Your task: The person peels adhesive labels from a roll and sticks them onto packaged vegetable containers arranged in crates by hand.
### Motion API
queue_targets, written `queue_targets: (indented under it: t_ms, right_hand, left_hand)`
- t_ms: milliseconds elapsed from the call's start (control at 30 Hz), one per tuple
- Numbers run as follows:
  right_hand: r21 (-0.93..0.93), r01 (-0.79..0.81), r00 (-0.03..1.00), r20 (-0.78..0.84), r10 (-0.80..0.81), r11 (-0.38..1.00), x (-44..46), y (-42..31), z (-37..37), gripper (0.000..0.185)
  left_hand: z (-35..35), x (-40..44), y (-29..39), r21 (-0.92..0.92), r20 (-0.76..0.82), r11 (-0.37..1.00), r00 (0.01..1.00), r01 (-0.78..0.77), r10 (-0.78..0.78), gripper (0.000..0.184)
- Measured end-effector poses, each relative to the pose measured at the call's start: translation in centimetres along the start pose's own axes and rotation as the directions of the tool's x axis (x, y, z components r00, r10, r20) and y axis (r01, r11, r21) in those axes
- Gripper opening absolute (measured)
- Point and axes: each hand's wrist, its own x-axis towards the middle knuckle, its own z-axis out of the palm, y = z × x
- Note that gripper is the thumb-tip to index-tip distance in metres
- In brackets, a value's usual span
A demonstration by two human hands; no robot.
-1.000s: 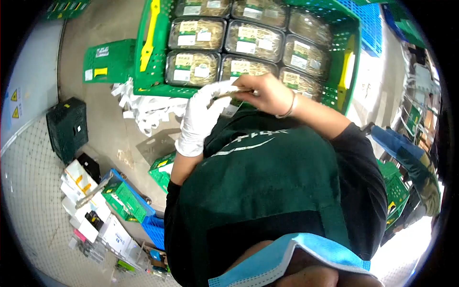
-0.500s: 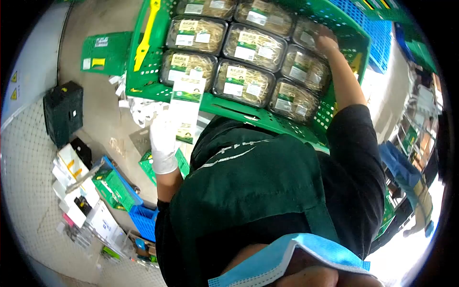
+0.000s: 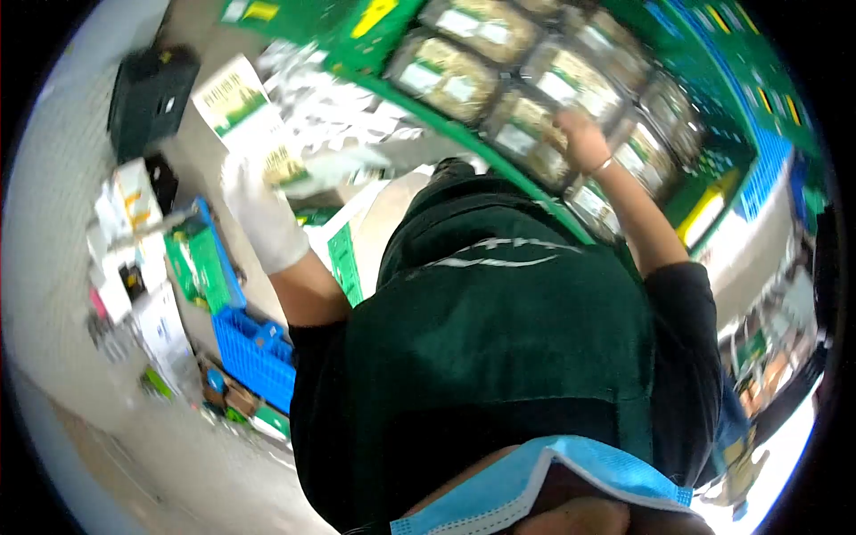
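My left hand (image 3: 263, 218), in a white glove, grips a strip of printed labels (image 3: 236, 102) with green and white panels, left of the crate. My bare right hand (image 3: 585, 143) is over the packs in the green crate (image 3: 437, 116). Its fingers are blurred and bent down near a pack's label, so I cannot tell whether they touch or hold anything. Rows of black trays with clear lids, such as this food pack (image 3: 446, 76), fill much of the crate. Pale, strand-like food shows inside, and the packs carry white and green labels.
A crumpled heap of white strips (image 3: 330, 107) lies beside the crate. On the left are a black case (image 3: 152, 98), a blue basket (image 3: 254, 357) and a green crate (image 3: 196, 263). More green crates (image 3: 749, 80) stand at the upper right.
The view has turned, so the crate appears farther right and tilted. My right hand has moved from the far corner pack to packs nearer me. The label strip has swung up and left.
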Motion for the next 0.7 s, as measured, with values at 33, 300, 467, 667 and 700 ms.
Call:
queue_targets:
  t_ms: [33,300,467,667,700]
  right_hand:
    - [-0.068,0.064,0.982,0.179,-0.051,0.996,0.1,-2.1,1.1,0.04]
    - [0.356,-0.35,0.934,0.202,0.294,0.867,4.2,-4.2,-6.3,0.03]
    - [0.434,-0.303,0.939,-0.015,0.343,0.849,9.9,-10.3,-9.1,0.024]
    - [0.56,0.127,0.973,-0.23,0.007,0.819,21.4,-27.0,-7.4,0.025]
    - [0.559,0.198,0.968,-0.243,-0.07,0.805,23.1,-29.5,-7.2,0.025]
  left_hand:
    - [-1.2,0.9,-0.9,-0.311,-0.069,0.93,0.972,0.194,-0.226,0.017]
    - [-14.9,9.6,-14.1,0.517,-0.218,0.803,0.952,0.298,-0.213,0.036]
    - [-19.1,7.0,-25.1,-0.034,-0.445,0.907,0.806,0.42,-0.39,0.033]
    - [-22.8,1.9,-34.0,-0.316,-0.475,0.807,0.653,0.499,-0.589,0.029]
    - [-23.1,1.0,-34.9,-0.352,-0.473,0.788,0.631,0.505,-0.615,0.029]
